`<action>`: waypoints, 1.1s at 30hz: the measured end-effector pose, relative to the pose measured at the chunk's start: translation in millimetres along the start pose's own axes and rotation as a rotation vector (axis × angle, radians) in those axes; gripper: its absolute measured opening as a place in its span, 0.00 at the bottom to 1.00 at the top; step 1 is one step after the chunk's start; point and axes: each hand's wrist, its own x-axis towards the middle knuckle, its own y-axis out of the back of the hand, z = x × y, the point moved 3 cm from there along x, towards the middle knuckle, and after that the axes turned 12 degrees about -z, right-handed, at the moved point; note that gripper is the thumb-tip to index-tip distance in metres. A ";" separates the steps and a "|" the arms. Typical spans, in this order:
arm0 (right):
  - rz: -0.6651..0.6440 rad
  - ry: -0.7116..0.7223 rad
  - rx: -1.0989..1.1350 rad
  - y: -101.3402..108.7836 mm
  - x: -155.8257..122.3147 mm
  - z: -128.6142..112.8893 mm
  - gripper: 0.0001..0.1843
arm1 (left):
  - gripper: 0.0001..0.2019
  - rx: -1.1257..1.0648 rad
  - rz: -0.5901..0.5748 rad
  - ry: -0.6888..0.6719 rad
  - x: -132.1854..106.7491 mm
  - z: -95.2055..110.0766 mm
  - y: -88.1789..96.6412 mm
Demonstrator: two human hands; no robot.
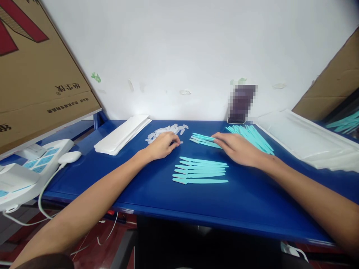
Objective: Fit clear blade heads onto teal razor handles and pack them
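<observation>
My left hand (164, 145) rests by a pile of small translucent caps (175, 129). Its thumb and fingers are pinched together; whatever is between them is too small to make out. My right hand (232, 145) grips the end of a teal eyebrow razor (203, 136), which lies over several others pointing left, their near ends hidden by the fingers. Several more teal eyebrow razors (203, 172) lie in a row nearer the table's front edge, heads to the left. Behind my right hand is a larger heap of teal eyebrow razors (254, 136).
A stack of white sheets or bags (123, 134) lies on the blue table (157, 190) at left. Clear plastic packaging (305, 138) covers the right side. A phone (240, 104) leans on the wall. A power strip (42, 168) with a white cable and a cardboard box (42, 82) stand left.
</observation>
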 end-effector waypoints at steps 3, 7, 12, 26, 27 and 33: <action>-0.009 0.015 -0.033 -0.9 -0.9 -2.3 0.24 | 0.06 -0.165 0.021 0.031 2.0 -1.4 -1.5; -0.041 -0.004 -0.061 -1.1 -3.3 -7.5 0.24 | 0.10 -0.346 -0.033 0.064 2.4 -1.2 -5.3; -0.085 0.022 -0.121 -4.5 -3.3 -10.0 0.24 | 0.07 -0.293 -0.007 0.066 1.2 7.3 -5.4; -0.082 0.069 -0.207 -6.2 -1.9 -26.3 0.21 | 0.06 -0.299 0.132 -0.082 0.6 28.4 -9.0; -0.083 0.067 -0.221 -5.8 -1.6 -31.1 0.21 | 0.06 -0.295 0.152 -0.095 0.9 31.6 -9.6; -0.070 0.041 -0.289 -3.7 -0.9 -39.2 0.21 | 0.08 -0.240 0.221 -0.124 5.0 35.2 -10.9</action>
